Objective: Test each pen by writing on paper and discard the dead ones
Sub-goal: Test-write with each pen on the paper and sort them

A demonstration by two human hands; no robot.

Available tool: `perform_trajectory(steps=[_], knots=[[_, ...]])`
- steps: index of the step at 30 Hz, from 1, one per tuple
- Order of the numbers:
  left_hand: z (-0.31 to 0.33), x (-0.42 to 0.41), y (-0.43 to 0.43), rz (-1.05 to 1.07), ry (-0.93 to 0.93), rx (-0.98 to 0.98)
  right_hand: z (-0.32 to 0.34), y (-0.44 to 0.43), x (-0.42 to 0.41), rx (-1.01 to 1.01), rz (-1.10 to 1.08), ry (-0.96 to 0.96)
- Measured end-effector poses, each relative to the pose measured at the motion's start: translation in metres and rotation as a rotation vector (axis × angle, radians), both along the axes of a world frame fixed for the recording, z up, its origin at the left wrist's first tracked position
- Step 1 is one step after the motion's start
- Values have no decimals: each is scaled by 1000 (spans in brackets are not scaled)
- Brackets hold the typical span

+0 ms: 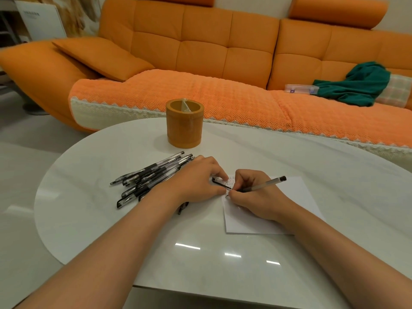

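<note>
My right hand (249, 192) grips a clear pen (265, 185) with a black end, its tip down on the top left corner of a white sheet of paper (296, 197). Small scribbles show on that corner. My left hand (196, 179) rests beside it, fingers pinching a clear pen cap (219, 182) with a black clip against the paper's edge. A pile of several black-and-clear pens (151, 175) lies on the white table (200, 253) just left of my left hand, partly hidden under my wrist.
A round orange-brown pen holder (184, 123) stands at the table's far side, behind the pens. Beyond it runs an orange sofa (223, 63) with a green cloth (356, 85) and a clear plastic box (301, 88). The table's front edge is near my forearms.
</note>
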State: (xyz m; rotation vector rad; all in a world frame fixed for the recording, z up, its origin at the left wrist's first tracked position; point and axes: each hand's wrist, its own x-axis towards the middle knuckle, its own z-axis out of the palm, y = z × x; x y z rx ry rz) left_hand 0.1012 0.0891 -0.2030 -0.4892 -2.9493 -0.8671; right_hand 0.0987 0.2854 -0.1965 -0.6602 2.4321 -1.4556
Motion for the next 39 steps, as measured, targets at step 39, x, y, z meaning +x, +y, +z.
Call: perform_trajectory(steps=[39], knots=[[6,3,3,15,-48,-63,1,0,3,4,46,20]])
